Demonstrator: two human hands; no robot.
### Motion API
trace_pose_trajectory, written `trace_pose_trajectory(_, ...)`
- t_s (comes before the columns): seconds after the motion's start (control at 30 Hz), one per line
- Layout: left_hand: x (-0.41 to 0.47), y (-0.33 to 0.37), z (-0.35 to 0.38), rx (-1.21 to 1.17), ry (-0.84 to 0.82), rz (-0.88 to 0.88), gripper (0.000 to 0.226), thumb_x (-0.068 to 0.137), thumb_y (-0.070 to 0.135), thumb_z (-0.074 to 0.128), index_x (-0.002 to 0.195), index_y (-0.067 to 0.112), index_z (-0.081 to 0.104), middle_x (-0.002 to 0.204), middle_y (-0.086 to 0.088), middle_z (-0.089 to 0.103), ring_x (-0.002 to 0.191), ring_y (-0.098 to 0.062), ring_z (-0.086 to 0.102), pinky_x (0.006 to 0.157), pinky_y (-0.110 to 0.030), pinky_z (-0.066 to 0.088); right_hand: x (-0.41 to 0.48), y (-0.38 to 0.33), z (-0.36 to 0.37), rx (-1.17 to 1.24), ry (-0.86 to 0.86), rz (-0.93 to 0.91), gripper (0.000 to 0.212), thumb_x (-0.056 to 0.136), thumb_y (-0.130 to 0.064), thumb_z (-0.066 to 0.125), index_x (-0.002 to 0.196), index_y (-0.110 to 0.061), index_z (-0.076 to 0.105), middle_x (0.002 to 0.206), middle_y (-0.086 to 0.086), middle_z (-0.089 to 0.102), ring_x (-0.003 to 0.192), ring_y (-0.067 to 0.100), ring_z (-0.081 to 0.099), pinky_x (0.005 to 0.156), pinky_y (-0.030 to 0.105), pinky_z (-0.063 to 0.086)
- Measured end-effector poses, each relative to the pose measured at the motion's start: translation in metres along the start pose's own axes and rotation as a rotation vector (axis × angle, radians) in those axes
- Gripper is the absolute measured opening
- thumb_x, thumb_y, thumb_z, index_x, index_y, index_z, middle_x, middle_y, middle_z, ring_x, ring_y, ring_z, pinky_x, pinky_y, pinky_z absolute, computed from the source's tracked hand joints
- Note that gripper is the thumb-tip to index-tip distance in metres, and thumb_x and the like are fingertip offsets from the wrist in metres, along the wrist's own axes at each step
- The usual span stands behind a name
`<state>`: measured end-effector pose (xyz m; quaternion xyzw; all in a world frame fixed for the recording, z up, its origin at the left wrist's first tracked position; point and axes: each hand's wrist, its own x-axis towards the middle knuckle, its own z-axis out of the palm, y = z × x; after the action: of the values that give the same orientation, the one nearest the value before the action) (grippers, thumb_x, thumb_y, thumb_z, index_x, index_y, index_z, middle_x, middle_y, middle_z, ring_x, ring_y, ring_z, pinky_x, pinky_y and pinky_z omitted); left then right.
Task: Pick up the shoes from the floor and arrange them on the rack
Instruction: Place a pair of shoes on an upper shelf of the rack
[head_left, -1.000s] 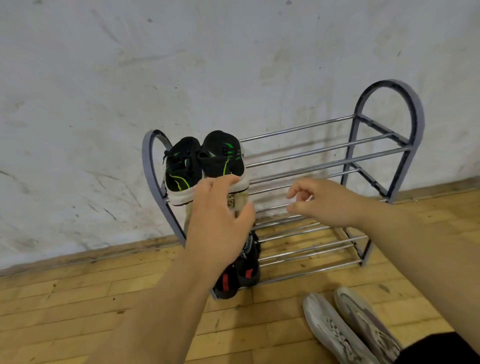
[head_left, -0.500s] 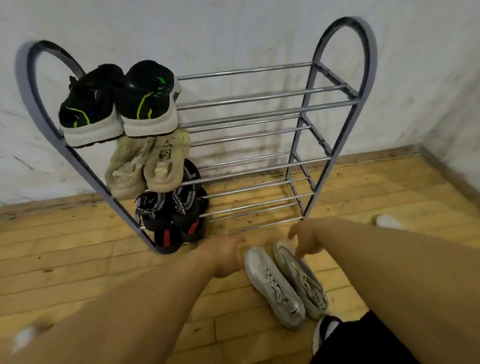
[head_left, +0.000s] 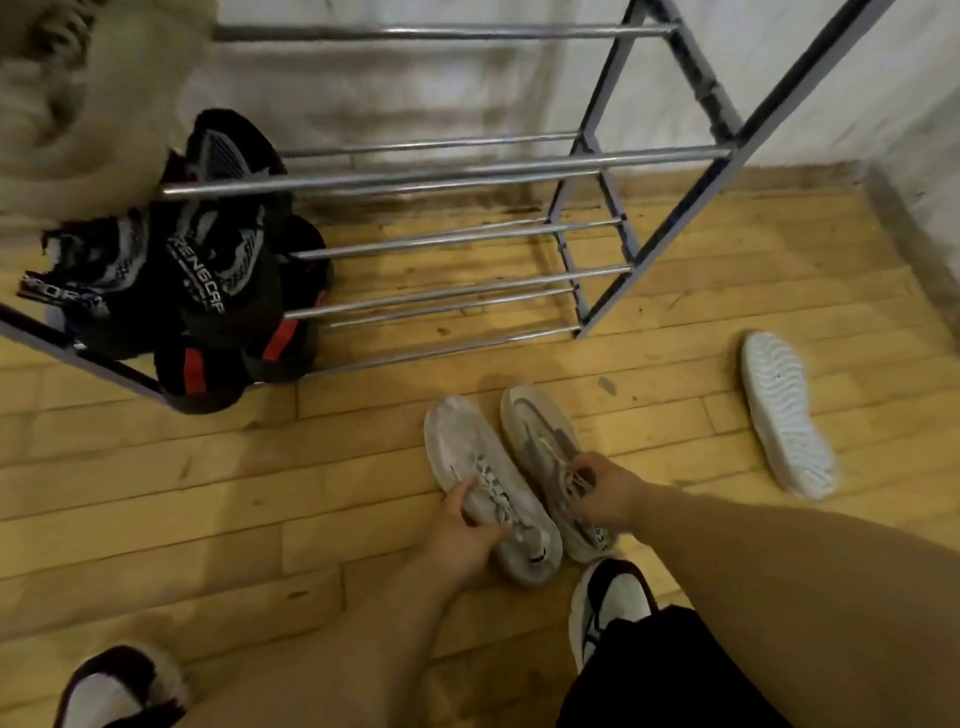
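Wooden floor (head_left: 156, 493), lower centre, bears paired grey shoes (head_left: 467, 447), so our left hand (head_left: 462, 535) and right hand (head_left: 605, 493) each curl fingers round one to lift both.

One rack (head_left: 665, 218). It carries four black shoes: two patterned shoes (head_left: 218, 260) and two red-striped shoes (head_left: 197, 369). There are also blurred beige shoes (head_left: 47, 104), too unclear to count. On the floor (head_left: 156, 493): two grey shoes (head_left: 467, 452), one white shoe (head_left: 784, 415), two worn shoes (head_left: 605, 597). Two hands: left hand (head_left: 462, 540), right hand (head_left: 605, 493).
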<state>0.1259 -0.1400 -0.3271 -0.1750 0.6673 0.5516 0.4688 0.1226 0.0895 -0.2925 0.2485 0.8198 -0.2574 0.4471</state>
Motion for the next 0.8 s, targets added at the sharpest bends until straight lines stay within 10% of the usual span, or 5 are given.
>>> trace_pose_trajectory(0.13, 0.003, 0.004, 0.000, -0.067, 0.061, 0.017, 0.076, 0.089, 0.013, 0.079, 0.153, 0.031, 0.042, 0.155, -0.004, 0.043, 0.136, -0.024, 0.048, 0.096, -0.030, 0.052, 0.004, 0.004, -0.001, 0.113, 0.008, 0.030, 0.055, 0.094, -0.009, 0.071, 0.139, -0.019, 0.042, 0.124, 0.008, 0.048, 0.085, 0.014, 0.052, 0.048, 0.012, 0.042)
trace_pose_trajectory(0.4, 0.004, 0.034, -0.033, 0.081, 0.210, 0.149, 0.088, 0.084, 0.005, 0.079, 0.156, 0.032, 0.036, 0.156, -0.005, 0.045, 0.136, -0.026, 0.051, 0.105, -0.043, 0.053, -0.001, -0.031, 0.016, 0.373, 0.065, 0.034, 0.049, 0.088, -0.009, 0.075, 0.126, -0.026, 0.049, 0.117, 0.009, 0.059, 0.107, 0.031, 0.062, 0.089, 0.045, 0.060)
trace_pose_trajectory(0.63, -0.027, 0.064, -0.040, -0.044, 0.216, 0.158, 0.080, 0.090, 0.003, 0.073, 0.156, 0.030, 0.037, 0.151, -0.009, 0.049, 0.129, -0.032, 0.057, 0.100, -0.045, 0.055, -0.041, -0.067, -0.031, 0.425, 0.118, -0.066, 0.052, 0.091, -0.022, 0.077, 0.138, -0.025, 0.056, 0.122, 0.013, 0.063, 0.083, 0.024, 0.064, 0.054, 0.028, 0.051)
trace_pose_trajectory(0.8, -0.085, 0.092, -0.023, -0.031, 0.191, 0.205, 0.072, 0.089, 0.005, 0.071, 0.150, 0.030, 0.044, 0.156, -0.014, 0.043, 0.123, -0.036, 0.057, 0.098, -0.051, 0.056, -0.118, -0.082, -0.084, 0.339, 0.064, -0.113, 0.049, 0.092, -0.021, 0.077, 0.137, -0.023, 0.060, 0.123, 0.012, 0.064, 0.113, 0.037, 0.066, 0.096, 0.058, 0.058)
